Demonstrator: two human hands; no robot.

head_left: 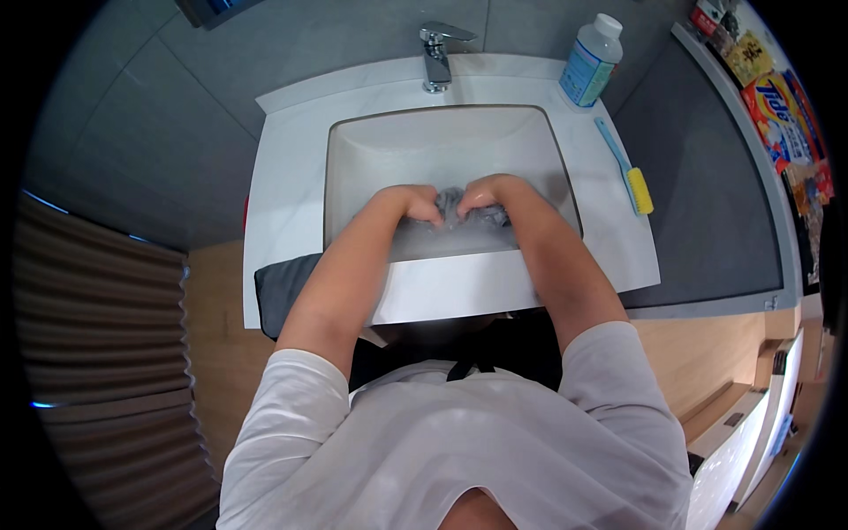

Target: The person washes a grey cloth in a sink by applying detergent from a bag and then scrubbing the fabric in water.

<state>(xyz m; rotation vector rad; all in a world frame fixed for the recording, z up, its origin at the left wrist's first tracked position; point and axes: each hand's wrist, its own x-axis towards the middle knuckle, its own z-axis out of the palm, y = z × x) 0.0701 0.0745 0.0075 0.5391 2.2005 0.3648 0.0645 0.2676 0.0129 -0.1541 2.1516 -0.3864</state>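
Note:
Both my hands are down in the white sink, which holds cloudy water. Between them is a wet grey cloth, bunched up and partly under the surface. My left hand grips its left side with the fingers curled into the fabric. On the other side my right hand is closed on the cloth, thumb and fingers pinching it close to the left hand. More of the grey fabric shows under and beyond the right hand. The water hides some fingertips.
A chrome faucet stands behind the sink. To the right are a white-capped bottle with a blue label and a blue-handled brush with yellow bristles. A dark grey cloth hangs over the counter's front left corner. Packages line a shelf at far right.

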